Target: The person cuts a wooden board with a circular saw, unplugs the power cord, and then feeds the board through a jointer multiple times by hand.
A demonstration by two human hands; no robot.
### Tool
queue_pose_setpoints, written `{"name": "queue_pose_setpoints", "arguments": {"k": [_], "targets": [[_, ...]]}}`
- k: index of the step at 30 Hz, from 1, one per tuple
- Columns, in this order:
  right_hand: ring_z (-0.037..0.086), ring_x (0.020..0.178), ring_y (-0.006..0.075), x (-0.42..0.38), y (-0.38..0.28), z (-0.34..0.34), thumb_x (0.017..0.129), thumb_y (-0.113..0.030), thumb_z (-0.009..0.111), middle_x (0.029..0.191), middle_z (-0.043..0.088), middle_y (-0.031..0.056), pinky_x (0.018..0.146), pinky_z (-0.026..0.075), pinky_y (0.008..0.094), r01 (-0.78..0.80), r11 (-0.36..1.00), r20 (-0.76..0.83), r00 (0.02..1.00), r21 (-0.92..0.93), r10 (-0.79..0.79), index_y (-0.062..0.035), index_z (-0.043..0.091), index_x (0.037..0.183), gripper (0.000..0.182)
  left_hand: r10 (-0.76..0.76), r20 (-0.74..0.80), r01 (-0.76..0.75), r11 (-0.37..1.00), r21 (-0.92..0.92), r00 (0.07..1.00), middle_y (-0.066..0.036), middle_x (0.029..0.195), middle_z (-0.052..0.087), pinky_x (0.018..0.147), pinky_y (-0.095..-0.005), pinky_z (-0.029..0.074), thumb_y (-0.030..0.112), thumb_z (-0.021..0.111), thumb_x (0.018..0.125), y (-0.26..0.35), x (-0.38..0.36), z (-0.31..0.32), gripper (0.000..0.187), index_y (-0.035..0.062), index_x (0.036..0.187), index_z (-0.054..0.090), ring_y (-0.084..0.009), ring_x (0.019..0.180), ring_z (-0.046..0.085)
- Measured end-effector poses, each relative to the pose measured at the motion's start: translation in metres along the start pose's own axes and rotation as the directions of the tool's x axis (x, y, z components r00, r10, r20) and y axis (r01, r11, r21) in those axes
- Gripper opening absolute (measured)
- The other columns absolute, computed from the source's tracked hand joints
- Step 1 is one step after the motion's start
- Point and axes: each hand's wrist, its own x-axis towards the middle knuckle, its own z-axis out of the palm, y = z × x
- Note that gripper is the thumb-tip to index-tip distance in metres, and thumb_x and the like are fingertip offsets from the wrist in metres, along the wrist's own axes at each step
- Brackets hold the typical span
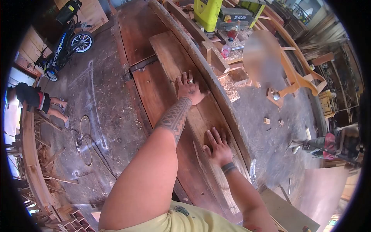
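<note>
A long reddish-brown plank is seen running from the upper centre of the frame down to the lower centre, laid on wider dark boards of the same length; its face is smooth and marked with pale grain streaks. The left hand is pressed flat on the plank at the centre of the frame, fingers spread, nothing grasped. The right hand is laid flat on the same plank lower down, its grip likewise released, palm down. A yellow-green machine is seen at the upper centre, and a motorbike at the upper left.
</note>
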Motion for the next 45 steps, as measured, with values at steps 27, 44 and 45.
{"name": "queue_pose_setpoints", "arguments": {"k": [27,44,45], "targets": [[0.029,0.160,0.0536,0.072,-0.023,-0.006,0.108,-0.053,0.054,0.176,0.036,0.0140,0.133,0.025,0.0591,0.016,1.000,-0.044,0.999,-0.010,-0.017,-0.0201,0.040,0.169,0.071,0.013,-0.008,-0.013,1.000,-0.005,1.000,-0.023,0.180,0.023,0.131,-0.0704,0.010,0.083,0.049,0.098,-0.048,0.060,-0.003,0.099,0.0045,0.157,0.059,-0.0439,0.168,0.012],[0.022,0.165,0.0476,0.128,-0.039,-0.009,0.107,-0.053,0.054,0.179,0.031,0.0123,0.136,0.021,0.0554,-0.013,0.999,-0.018,1.000,-0.047,0.012,-0.0214,0.035,0.172,0.074,0.022,0.006,-0.021,1.000,-0.016,1.000,-0.019,0.180,0.027,0.132,-0.0666,0.009,0.075,0.051,0.101,-0.079,0.099,-0.015,0.087,0.0102,0.159,0.056,-0.0417,0.167,0.020],[0.021,0.165,0.0474,0.127,-0.040,-0.009,0.108,-0.053,0.054,0.179,0.031,0.0121,0.136,0.021,0.0548,-0.017,0.997,-0.013,1.000,-0.071,0.016,-0.0217,0.035,0.172,0.074,0.035,0.004,-0.035,0.999,-0.020,0.999,-0.018,0.180,0.028,0.132,-0.0659,0.010,0.073,0.051,0.102,-0.079,0.098,-0.006,0.086,0.0098,0.159,0.055,-0.0414,0.166,0.022]]}}
